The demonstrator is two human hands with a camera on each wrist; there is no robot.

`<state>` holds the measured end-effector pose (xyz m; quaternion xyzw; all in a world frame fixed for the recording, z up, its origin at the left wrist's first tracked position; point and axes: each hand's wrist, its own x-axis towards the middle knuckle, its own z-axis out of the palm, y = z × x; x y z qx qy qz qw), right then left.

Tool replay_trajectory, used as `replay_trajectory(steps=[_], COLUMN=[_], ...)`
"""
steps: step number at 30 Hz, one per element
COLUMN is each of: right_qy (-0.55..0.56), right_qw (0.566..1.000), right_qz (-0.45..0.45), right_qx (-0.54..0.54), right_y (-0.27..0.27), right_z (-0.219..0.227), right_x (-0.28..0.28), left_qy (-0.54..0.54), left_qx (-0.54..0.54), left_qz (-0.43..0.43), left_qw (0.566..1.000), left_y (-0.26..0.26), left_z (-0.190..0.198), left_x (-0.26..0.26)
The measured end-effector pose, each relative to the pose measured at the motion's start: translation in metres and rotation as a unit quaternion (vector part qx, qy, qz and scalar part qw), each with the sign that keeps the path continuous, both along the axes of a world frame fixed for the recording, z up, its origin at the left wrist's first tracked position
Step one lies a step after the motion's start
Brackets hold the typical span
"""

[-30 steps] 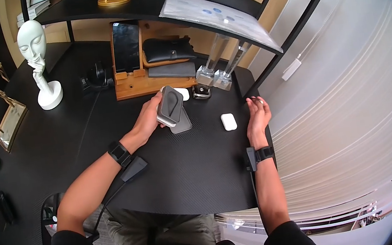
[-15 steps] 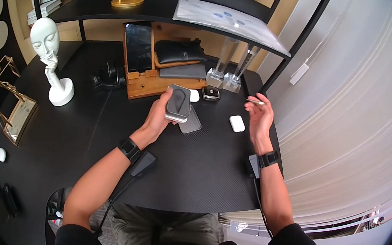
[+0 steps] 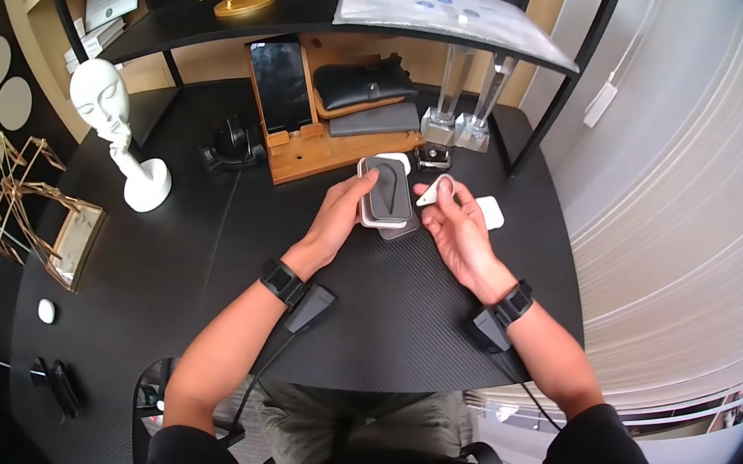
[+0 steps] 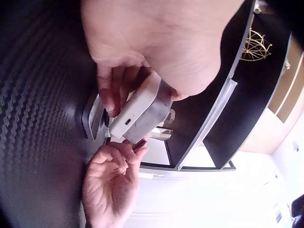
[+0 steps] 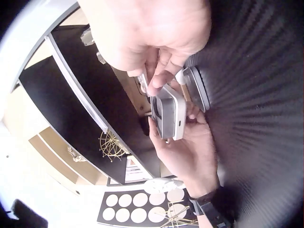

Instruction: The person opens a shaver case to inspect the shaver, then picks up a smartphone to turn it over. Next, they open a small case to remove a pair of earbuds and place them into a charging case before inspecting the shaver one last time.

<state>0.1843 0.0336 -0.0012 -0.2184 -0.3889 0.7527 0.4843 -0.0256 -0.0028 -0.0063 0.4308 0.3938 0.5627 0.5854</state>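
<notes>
My left hand [image 3: 331,226] grips a small white-and-grey case [image 3: 391,187] with a dark shaped recess in its top, thumb along the near edge. A port shows on the white end of the case [image 4: 135,111] in the left wrist view. Just right of it, my right hand [image 3: 462,236] pinches a small, flat, pale pointed piece [image 3: 432,193] between thumb and fingers. A grey lid-like piece [image 3: 400,232] lies on the desk partly hidden beneath the case. By the right hand is a white earbud case [image 3: 490,211], partly covered by the fingers.
Behind the hands stand a wooden phone dock [image 3: 323,158] with a black pouch [image 3: 362,83], a small black device [image 3: 433,157] and clear crystal pillars [image 3: 471,128]. A black shelf [image 3: 302,9] overhangs the back. A white face statue [image 3: 147,186] stands to the left.
My right hand has moved left from the desk's right edge to beside the case, carrying the pale piece. My left hand still holds the case; the head view has shifted left.
</notes>
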Motion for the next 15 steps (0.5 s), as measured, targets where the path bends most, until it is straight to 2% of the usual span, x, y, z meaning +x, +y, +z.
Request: replay_trajectory(steps=[3,5,6,8,13,15], right_qy=[0.016,-0.057,-0.049,-0.102,-0.129,-0.129], right_qw=[0.999,0.997,0.998,0.989,0.986,0.988], right_qz=[0.028,0.043,0.037,-0.038,-0.053,-0.015], right_qx=[-0.007,0.038,0.033,0.102,0.089,0.083], right_y=[0.003,0.004,0.002,-0.001,0.004,0.007], right_z=[-0.002,-0.004,-0.006,-0.009,-0.009,-0.015], right_x=[0.003,0.005,0.003,-0.001,0.0,0.002], left_qy=[0.02,0.067,0.095,0.102,0.12,0.007], left_qx=[-0.004,0.021,0.025,0.029,0.024,0.011], left_qz=[0.003,-0.003,-0.006,-0.007,-0.017,0.045], left_qw=[1.0,0.998,0.995,0.994,0.992,0.999], left_y=[-0.002,-0.001,-0.001,-0.005,-0.005,-0.007], left_z=[0.002,-0.001,-0.002,0.006,0.005,0.009], left_x=[0.002,0.003,0.002,0.006,0.007,0.011])
